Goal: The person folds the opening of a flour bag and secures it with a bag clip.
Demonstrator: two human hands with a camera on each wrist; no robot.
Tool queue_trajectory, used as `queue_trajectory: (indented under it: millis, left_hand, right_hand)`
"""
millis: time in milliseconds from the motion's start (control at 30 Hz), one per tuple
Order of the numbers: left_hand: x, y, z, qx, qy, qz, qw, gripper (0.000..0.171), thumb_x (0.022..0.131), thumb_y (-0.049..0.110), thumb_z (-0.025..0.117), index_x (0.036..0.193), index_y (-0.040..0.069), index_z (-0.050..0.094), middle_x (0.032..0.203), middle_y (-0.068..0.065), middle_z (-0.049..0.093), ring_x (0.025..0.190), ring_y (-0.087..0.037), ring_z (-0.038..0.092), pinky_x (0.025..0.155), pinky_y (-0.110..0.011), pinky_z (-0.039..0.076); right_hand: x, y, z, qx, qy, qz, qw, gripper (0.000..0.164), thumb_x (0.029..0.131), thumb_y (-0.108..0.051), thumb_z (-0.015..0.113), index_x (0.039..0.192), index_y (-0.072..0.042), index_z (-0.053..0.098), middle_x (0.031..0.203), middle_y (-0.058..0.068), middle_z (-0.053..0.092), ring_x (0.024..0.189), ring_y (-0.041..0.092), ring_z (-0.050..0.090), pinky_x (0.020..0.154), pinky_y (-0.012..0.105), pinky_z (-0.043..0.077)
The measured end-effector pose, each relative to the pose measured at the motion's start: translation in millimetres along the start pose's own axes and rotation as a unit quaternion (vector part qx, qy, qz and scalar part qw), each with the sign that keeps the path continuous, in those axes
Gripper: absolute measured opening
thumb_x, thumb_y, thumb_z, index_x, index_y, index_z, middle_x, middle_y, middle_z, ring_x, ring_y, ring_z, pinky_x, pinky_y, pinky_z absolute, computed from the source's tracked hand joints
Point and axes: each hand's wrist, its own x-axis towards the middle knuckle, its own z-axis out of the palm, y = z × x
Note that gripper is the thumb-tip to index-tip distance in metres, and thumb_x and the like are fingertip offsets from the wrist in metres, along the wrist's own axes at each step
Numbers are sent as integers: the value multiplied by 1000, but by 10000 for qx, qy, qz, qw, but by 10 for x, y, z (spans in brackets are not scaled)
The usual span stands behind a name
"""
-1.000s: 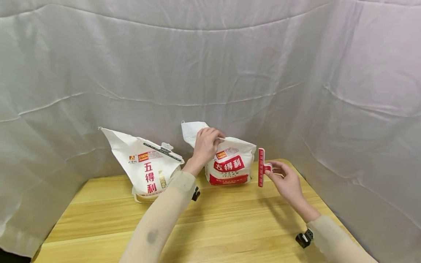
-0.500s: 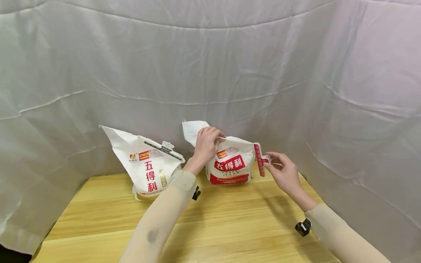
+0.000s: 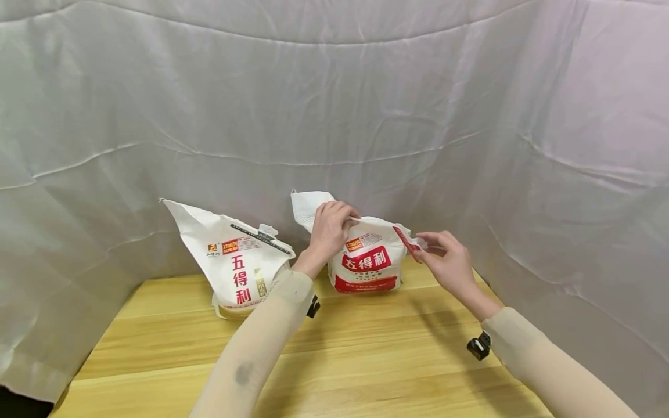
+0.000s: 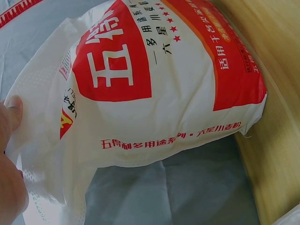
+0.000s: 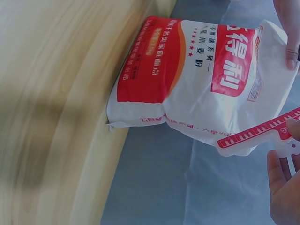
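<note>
A white and red flour bag (image 3: 370, 233) stands on the table at the back, its top folded over to the left. My left hand (image 3: 330, 229) pinches the folded top edge; in the left wrist view only part of that hand (image 4: 11, 159) shows at the left edge. With thumb and fingers, my right hand (image 3: 448, 261) holds a red and white bag clip (image 3: 403, 241) by its handle. The clip's toothed bar (image 5: 253, 134) overlaps the bag's upper right corner in the right wrist view. Whether the bag lies between the clip's bars I cannot tell.
Left of it, another white flour bag (image 3: 209, 229) leans with a black and white bag clip (image 3: 261, 239) across its folded top. A grey cloth (image 3: 334, 116) hangs behind and around the wooden table (image 3: 366, 360).
My right hand has moved left and up with the bag clip, which has tilted and come from beside the flour bag onto its right top corner. The left hand keeps its hold.
</note>
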Motion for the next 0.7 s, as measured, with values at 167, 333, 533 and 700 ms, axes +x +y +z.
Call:
queue_trajectory:
  millis: [167, 333, 533, 700]
  left_hand:
    - [-1, 1, 1, -55, 13, 8, 10000, 6, 96, 11, 72, 100, 15, 74, 103, -1, 72, 110, -24, 61, 109, -44, 39]
    - [6, -3, 4, -31, 20, 23, 10000, 5, 96, 13, 72, 100, 15, 74, 102, -1, 72, 109, -24, 60, 109, -44, 39]
    - [7, 4, -7, 2, -33, -11, 10000, 5, 96, 14, 72, 101, 15, 74, 103, -1, 72, 110, -24, 60, 109, -44, 38]
    - [3, -1, -5, 15, -63, -19, 10000, 5, 97, 14, 72, 101, 15, 74, 103, 0, 72, 110, -23, 60, 109, -44, 39]
  right_hand:
    - [75, -3, 13, -43, -1, -166, 9999, 33, 84, 4, 83, 115, 2, 74, 100, 12, 66, 95, 13, 68, 84, 20, 58]
    - [148, -8, 23, 20, 22, -402, 9992, 30, 82, 10, 82, 111, 4, 75, 99, 15, 66, 93, 30, 72, 82, 12, 54]
    - [238, -16, 18, -116, -54, -539, 9985, 29, 83, 14, 79, 110, 4, 75, 98, 17, 67, 92, 36, 72, 83, 19, 57]
    - [317, -26, 13, -236, -176, -640, 9975, 31, 82, 17, 78, 110, 5, 75, 99, 19, 68, 92, 37, 72, 82, 8, 51]
